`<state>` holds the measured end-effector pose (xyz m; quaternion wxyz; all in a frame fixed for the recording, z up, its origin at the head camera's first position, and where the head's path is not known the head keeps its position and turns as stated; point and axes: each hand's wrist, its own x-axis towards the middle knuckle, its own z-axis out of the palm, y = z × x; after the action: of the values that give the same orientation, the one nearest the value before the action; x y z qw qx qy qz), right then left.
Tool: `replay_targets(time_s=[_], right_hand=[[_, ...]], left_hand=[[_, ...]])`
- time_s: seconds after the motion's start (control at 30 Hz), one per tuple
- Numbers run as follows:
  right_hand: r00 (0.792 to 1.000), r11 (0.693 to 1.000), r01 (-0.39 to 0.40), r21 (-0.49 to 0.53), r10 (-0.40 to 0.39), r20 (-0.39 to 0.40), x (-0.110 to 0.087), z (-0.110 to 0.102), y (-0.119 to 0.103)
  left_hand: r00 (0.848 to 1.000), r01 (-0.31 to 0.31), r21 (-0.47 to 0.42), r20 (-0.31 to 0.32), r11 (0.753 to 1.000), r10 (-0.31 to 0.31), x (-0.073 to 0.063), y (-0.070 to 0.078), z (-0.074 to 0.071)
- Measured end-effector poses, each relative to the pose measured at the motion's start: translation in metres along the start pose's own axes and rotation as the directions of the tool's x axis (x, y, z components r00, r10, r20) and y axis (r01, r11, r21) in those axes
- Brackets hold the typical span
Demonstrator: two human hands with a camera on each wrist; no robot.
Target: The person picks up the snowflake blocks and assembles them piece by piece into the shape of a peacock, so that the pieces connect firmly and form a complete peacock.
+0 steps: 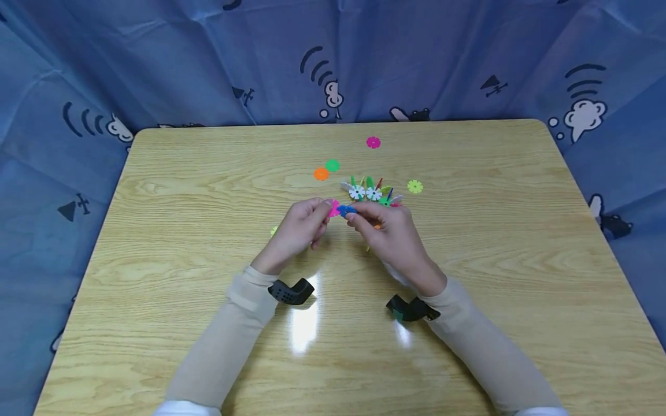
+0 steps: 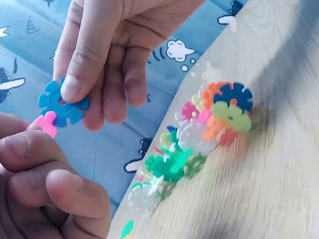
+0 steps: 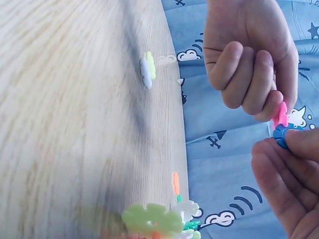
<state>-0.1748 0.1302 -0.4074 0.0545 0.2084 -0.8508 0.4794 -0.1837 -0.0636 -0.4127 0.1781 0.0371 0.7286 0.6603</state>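
Over the middle of the table, my left hand [image 1: 302, 222] pinches a pink notched plastic disc [image 1: 334, 208] between thumb and finger. My right hand [image 1: 390, 231] pinches a blue notched disc [image 2: 47, 104] by its edge. The two discs meet rim to rim at an angle, and the pink one [image 3: 281, 114] is mostly covered by the left fingers. Just beyond the right hand stands a cluster of joined notched discs [image 1: 364, 192] in white, green, orange and other colours. Part of this cluster is hidden behind that hand.
Loose discs lie on the wooden table [image 1: 182, 323]: magenta [image 1: 373, 142] at the back, green [image 1: 332, 166] beside orange [image 1: 321, 174], yellow-green [image 1: 414, 186] to the right. Another yellow-green disc [image 1: 273, 230] shows partly beside the left hand. A blue patterned curtain [image 1: 260, 58] surrounds the table's far sides.
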Motion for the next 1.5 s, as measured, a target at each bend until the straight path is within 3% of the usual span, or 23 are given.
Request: replay_targets(time_s=[0.2,0.43,0.5,0.63,0.7,0.77,0.9,1.0,1.13,1.2,1.3,1.5], right_hand=[[0.996,0.997,0.054,-0.049,-0.058,-0.071,0.0,0.0,-0.001],[0.988,0.998,0.065,-0.012,-0.066,-0.14,0.0,0.003,-0.002],[0.992,0.998,0.058,0.0,-0.058,-0.114,0.001,0.002,-0.002],[0.999,1.0,0.021,-0.02,-0.02,0.027,0.005,-0.007,0.0],[0.996,0.999,-0.029,-0.043,0.033,0.083,0.008,-0.016,0.004],[0.992,0.993,-0.088,-0.079,0.095,0.086,0.012,-0.027,0.012],[0.965,0.948,-0.255,-0.191,0.261,0.007,0.021,-0.05,0.044],[0.937,0.872,-0.327,-0.363,0.349,-0.006,0.025,-0.063,0.07],[0.894,0.758,-0.324,-0.566,0.441,0.078,0.026,-0.07,0.092],[0.878,0.722,-0.306,-0.621,0.466,0.109,0.025,-0.07,0.097],[0.879,0.708,-0.297,-0.641,0.465,0.107,0.025,-0.069,0.099],[0.885,0.726,-0.343,-0.596,0.462,0.054,0.023,-0.067,0.097]], left_hand=[[1.0,-0.023,-0.04,0.013,0.999,0.024,-0.001,0.003,0.009],[0.999,-0.036,-0.146,0.013,0.989,0.039,-0.002,0.004,0.022],[0.999,-0.036,-0.167,-0.006,0.985,0.036,-0.003,0.005,0.023],[0.998,-0.001,-0.188,-0.062,0.982,-0.011,-0.002,0.003,0.02],[0.996,0.012,-0.202,-0.086,0.979,-0.03,-0.001,0.002,0.017],[0.995,0.009,-0.213,-0.097,0.977,-0.03,0.0,0.0,0.013],[0.996,-0.006,-0.237,-0.09,0.972,-0.016,-0.001,-0.001,0.009],[0.997,0.001,-0.241,-0.071,0.971,-0.018,-0.001,-0.002,0.008],[0.999,0.009,-0.234,-0.035,0.972,-0.018,-0.002,-0.003,0.007],[1.0,0.006,-0.241,-0.016,0.97,-0.01,-0.002,-0.003,0.007],[1.0,0.0,-0.264,0.003,0.965,0.0,-0.002,-0.003,0.006],[1.0,0.009,-0.296,0.026,0.955,-0.002,-0.001,-0.002,0.006]])
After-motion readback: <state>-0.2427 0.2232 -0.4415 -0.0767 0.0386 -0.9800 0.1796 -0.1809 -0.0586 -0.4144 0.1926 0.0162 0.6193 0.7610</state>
